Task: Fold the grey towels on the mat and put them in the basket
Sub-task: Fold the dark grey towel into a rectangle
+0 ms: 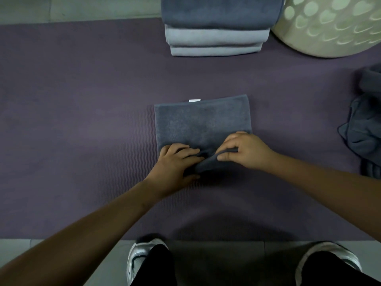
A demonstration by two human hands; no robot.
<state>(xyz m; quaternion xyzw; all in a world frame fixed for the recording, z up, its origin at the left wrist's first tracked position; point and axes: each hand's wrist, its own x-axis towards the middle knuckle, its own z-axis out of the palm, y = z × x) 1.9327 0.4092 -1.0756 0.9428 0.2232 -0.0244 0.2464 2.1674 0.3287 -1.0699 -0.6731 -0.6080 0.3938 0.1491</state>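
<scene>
Towel (201, 120) gripped by both hands — basket (329, 25) contents hidden.

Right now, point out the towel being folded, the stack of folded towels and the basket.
towel being folded (198, 118), head view, flat upper face
stack of folded towels (216, 37), head view, front edges
basket (329, 34), head view, perforated wall

grey towel (201, 120), purple ribbed mat (82, 120)
</scene>
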